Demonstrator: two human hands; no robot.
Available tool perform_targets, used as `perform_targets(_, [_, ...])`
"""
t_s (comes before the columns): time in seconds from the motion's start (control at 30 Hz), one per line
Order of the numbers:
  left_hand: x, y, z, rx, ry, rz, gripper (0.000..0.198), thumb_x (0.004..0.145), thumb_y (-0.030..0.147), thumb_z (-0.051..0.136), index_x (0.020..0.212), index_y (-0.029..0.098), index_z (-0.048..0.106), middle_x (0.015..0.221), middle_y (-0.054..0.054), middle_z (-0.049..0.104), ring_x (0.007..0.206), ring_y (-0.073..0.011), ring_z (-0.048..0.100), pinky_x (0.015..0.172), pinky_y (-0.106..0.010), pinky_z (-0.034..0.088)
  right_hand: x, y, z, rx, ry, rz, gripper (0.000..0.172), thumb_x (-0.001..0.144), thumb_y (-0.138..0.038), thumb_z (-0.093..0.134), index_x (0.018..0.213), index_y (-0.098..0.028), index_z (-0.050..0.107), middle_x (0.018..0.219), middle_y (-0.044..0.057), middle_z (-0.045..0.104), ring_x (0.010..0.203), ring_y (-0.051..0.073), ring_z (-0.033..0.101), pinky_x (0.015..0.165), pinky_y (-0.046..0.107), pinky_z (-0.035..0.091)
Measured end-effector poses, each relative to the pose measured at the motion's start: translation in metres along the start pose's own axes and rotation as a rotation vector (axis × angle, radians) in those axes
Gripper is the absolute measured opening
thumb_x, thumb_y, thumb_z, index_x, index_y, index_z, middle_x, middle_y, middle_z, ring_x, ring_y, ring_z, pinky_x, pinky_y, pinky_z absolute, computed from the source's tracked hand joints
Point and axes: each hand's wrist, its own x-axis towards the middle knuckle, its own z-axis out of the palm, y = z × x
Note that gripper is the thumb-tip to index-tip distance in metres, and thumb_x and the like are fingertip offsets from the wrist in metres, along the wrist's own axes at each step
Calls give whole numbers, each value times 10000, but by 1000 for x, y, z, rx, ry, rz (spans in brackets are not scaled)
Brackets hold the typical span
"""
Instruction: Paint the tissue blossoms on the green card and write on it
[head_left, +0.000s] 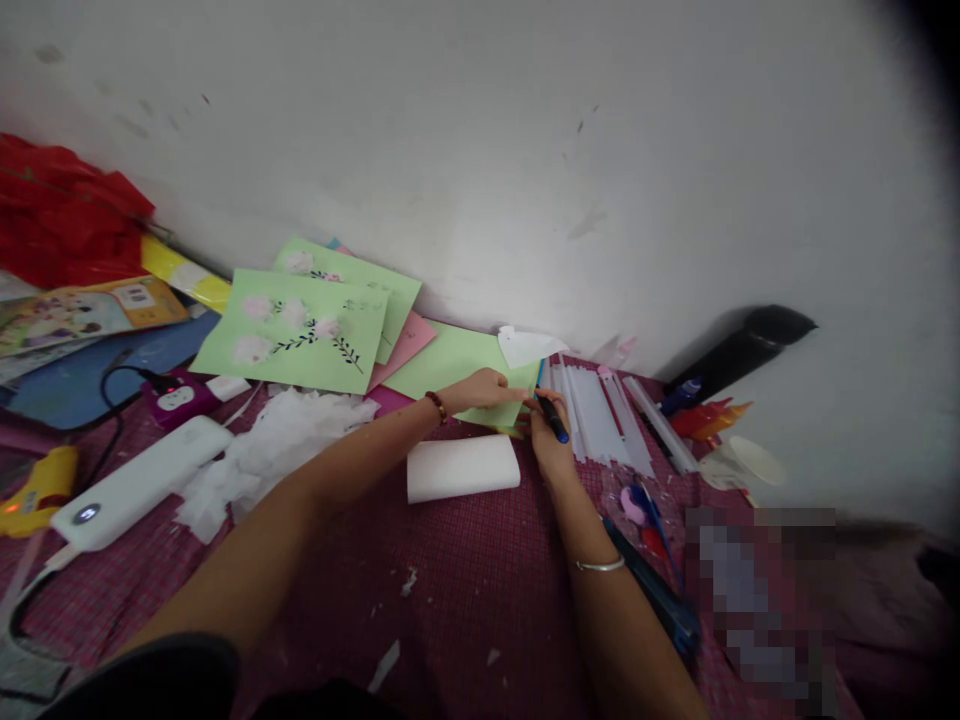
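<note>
My left hand (484,392) lies over the right part of a light green sheet (427,372), its index finger stretched out to the fingertips of my right hand (552,452). Closed around a black marker pen with a blue end (553,417), my right hand is at the sheet's right edge. Whether the pen tip touches the paper is hidden by the fingers. Just below both hands lies a white folded tissue pack or roll (463,468). A torn white paper piece (529,346) rests at the sheet's top right corner.
Green cards with tissue flowers (300,335) lean left. Crumpled white tissue (270,445), a white power bank (142,485), a purple socket (176,400) and a yellow glue gun (37,490) lie further left. To the right are clear glue sticks (596,415) and a black cylinder (739,350).
</note>
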Motion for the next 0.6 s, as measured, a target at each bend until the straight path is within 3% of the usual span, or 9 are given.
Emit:
perform_targets(0.3, [8, -11, 1, -154, -254, -25, 375, 692, 454, 711, 563, 179, 492, 464, 32, 451, 439, -95, 419, 471, -256, 307, 1, 1, 2, 23, -13, 9, 296, 818, -282, 533, 1106, -248, 473, 1026, 53, 640, 682, 149, 645, 594, 310, 554])
perform_targets(0.6, [4, -25, -1, -353, -249, -67, 343, 661, 424, 770, 650, 147, 567, 527, 45, 523, 489, -76, 474, 529, -220, 383, 0, 3, 3, -53, -30, -52, 277, 833, -240, 487, 1110, -247, 475, 1034, 53, 634, 712, 156, 650, 624, 322, 564])
